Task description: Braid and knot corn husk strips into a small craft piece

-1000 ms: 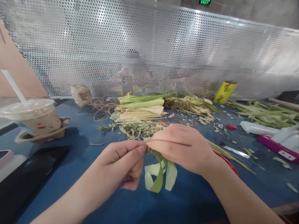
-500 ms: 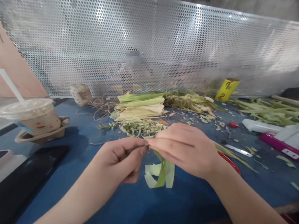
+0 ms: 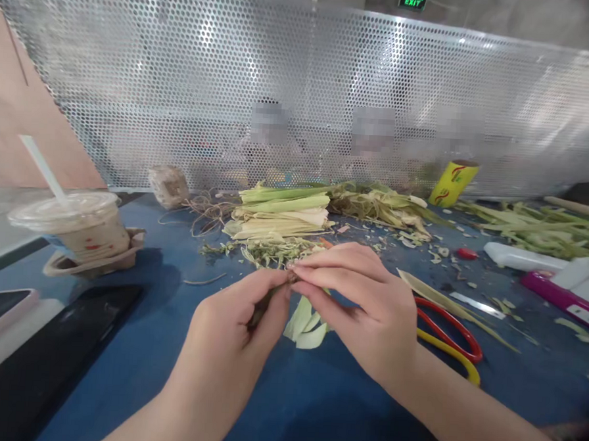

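Both hands meet over the middle of the blue table, fingertips together. My left hand [image 3: 239, 329] is closed in a pinch around a small brownish end, mostly hidden inside the fingers. My right hand [image 3: 364, 303] pinches the same spot, thumb and fingers pressed together. Pale green corn husk strips [image 3: 307, 326] hang just below the fingertips, partly covered by the right hand. Behind the hands are dried green sprigs [image 3: 273, 251] and a stack of flat corn husks [image 3: 280, 213]. Scissors with red and yellow handles [image 3: 451, 334] lie beside the right wrist, partly hidden by it.
At left are a lidded drink cup [image 3: 87, 226] with a straw, a black phone [image 3: 70, 347] and a ball of twine [image 3: 168, 186]. At right lie a purple-and-white glue gun [image 3: 562, 297], a yellow tube [image 3: 453, 184] and husk scraps [image 3: 545, 227]. A perforated metal screen [image 3: 183, 76] stands behind.
The right hand has rolled so its thumb now shows beneath its fingers. The hanging husk strips have turned and look shorter. More of the scissors shows, as the view has shifted slightly left.
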`<state>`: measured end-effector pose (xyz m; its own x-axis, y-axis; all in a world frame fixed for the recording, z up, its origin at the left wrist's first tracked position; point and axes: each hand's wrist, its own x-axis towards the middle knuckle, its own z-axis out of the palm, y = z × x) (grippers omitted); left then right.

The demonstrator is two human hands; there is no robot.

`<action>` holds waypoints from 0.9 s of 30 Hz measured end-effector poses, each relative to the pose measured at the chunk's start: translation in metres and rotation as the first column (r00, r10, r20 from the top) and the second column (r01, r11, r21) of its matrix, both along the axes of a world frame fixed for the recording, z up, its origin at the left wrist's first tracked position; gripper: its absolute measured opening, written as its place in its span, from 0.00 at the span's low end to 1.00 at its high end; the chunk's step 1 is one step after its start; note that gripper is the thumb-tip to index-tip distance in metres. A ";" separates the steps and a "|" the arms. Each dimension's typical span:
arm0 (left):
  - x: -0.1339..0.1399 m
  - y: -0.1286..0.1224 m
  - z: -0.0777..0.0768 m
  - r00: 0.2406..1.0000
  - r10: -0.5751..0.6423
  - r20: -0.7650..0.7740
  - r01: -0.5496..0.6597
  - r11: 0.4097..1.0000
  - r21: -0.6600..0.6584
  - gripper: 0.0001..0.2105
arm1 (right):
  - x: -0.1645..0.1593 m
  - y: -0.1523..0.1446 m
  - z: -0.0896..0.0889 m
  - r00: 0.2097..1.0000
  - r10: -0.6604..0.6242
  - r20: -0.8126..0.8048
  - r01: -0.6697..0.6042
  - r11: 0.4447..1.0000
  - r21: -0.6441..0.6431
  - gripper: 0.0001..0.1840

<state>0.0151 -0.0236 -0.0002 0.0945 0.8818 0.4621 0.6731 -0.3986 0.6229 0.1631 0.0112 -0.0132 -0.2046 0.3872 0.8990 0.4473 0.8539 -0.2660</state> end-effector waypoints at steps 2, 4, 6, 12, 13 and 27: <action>0.000 0.000 -0.001 1.000 -0.004 -0.026 0.005 0.999 0.049 0.06 | 0.000 -0.001 0.002 1.000 0.003 -0.018 -0.003 1.000 -0.009 0.03; 0.001 0.001 -0.002 0.999 0.001 -0.054 0.005 0.994 0.111 0.05 | 0.000 -0.002 0.004 1.000 0.000 -0.028 0.000 1.000 -0.021 0.04; 0.001 0.002 -0.005 0.996 0.006 -0.086 0.008 0.987 0.158 0.05 | 0.000 -0.003 0.003 0.999 -0.033 -0.018 0.033 0.999 -0.006 0.04; -0.001 0.005 -0.014 0.983 0.012 -0.185 0.022 0.984 0.177 0.07 | 0.004 -0.003 -0.003 0.977 -0.191 0.098 0.176 0.974 0.141 0.03; -0.001 0.005 -0.014 0.982 0.004 -0.189 0.026 0.988 0.153 0.08 | 0.005 -0.002 -0.003 0.973 -0.201 0.117 0.182 0.971 0.155 0.03; -0.003 0.006 0.004 0.930 -0.106 0.352 0.258 0.870 -0.420 0.18 | 0.012 0.001 0.003 0.976 0.017 0.217 -0.060 0.980 0.191 0.05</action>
